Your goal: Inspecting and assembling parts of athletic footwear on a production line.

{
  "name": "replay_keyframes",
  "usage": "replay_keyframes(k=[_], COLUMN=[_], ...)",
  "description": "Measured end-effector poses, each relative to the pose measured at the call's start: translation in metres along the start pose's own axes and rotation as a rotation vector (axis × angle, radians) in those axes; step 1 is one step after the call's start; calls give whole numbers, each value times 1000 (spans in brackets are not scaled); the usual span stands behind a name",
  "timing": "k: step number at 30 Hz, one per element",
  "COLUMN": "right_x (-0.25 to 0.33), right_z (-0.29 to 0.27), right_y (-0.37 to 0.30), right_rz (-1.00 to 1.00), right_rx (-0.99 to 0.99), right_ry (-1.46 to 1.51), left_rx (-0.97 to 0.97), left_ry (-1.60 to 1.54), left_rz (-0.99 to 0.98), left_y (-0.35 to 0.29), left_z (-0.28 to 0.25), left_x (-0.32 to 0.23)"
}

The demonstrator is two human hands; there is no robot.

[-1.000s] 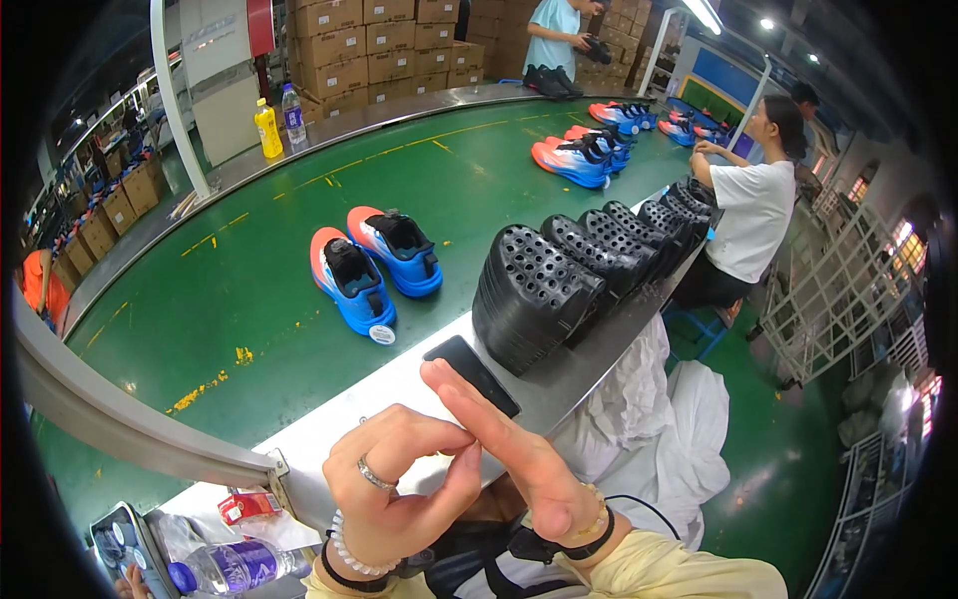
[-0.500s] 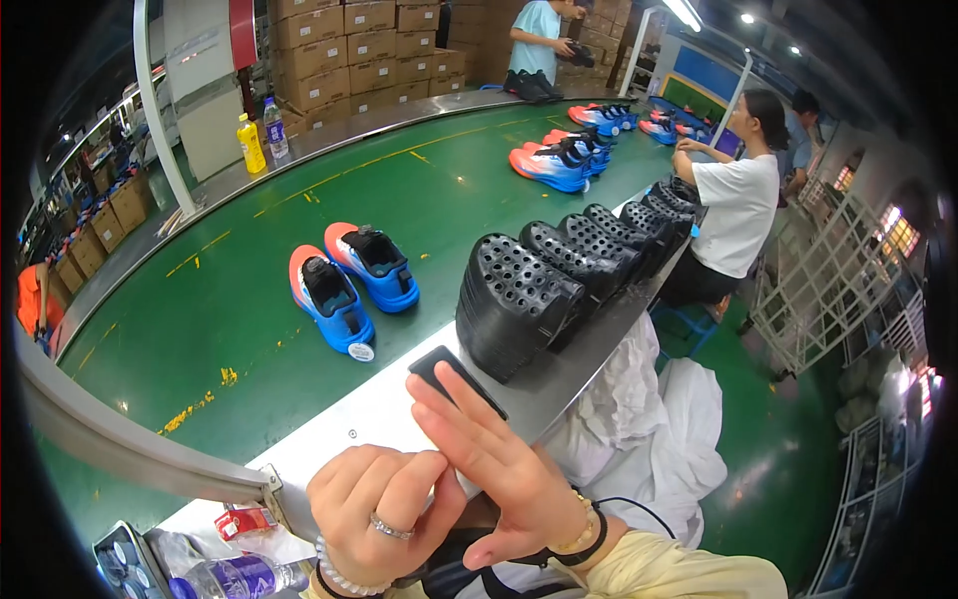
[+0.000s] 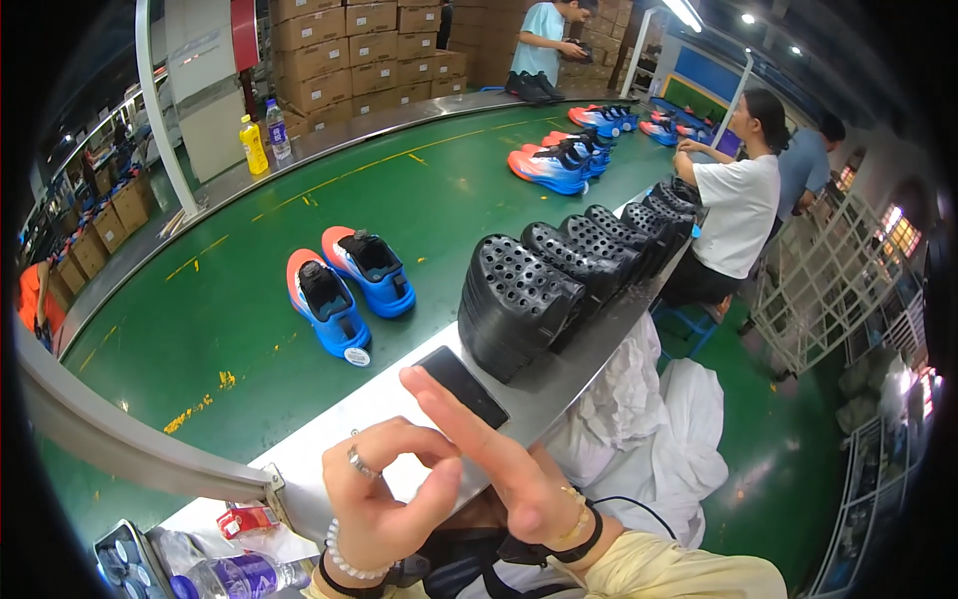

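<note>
In front of me, over the white table edge, my left hand [image 3: 384,499] wears a ring and a beaded bracelet. Its forefinger and thumb curve into a loop, their tips nearly meeting against the side of my right hand [image 3: 494,464]. Whether anything small sits in that pinch I cannot make out. My right hand is turned edge-on, its fingers stretched out straight with no object visible in it. Just beyond it a black phone-like slab [image 3: 464,384] lies on the table. A pair of blue and coral sports shoes [image 3: 344,290] stands on the green belt.
Stacked black perforated shoe-shaped pieces [image 3: 514,299] line the belt's right edge. A metal post [image 3: 130,429] rises at left, near a plastic bottle [image 3: 239,576]. White cloth [image 3: 674,429] hangs at right. A co-worker in white [image 3: 733,200] sits farther along; more shoes [image 3: 559,160] stand there.
My left hand has turned and loosened from a tight curl into a rounded loop. My right hand has rotated from spread fingers to edge-on. More of the black slab shows.
</note>
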State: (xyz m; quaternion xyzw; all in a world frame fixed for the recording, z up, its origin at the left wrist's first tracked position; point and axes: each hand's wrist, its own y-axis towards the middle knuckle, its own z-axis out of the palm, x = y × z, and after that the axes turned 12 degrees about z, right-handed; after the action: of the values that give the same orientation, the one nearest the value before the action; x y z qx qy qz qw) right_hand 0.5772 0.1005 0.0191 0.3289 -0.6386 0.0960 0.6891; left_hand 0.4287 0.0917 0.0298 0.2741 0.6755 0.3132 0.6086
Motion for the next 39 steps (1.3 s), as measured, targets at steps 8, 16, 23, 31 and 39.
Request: replay_keyframes(k=[8,16,23,31,39], right_x=[-7,-4,-8,-14,-13], right_z=[-4,-6,-13,-24,-23], right_y=[-1,-3,-1,4,4], right_rz=[154,133,20,-233,-231], right_rx=[102,77,17,-145,-194], right_ry=[277,248,23,-443,-577], left_rx=[6,6,13,69,47], left_ry=[-237,-154,-161,43,269], left_rz=[-242,-98,-119,43,148], left_y=[2,6,4,9,5], left_z=[4,9,9,10,13], left_x=[-3,-2,1,-2,1])
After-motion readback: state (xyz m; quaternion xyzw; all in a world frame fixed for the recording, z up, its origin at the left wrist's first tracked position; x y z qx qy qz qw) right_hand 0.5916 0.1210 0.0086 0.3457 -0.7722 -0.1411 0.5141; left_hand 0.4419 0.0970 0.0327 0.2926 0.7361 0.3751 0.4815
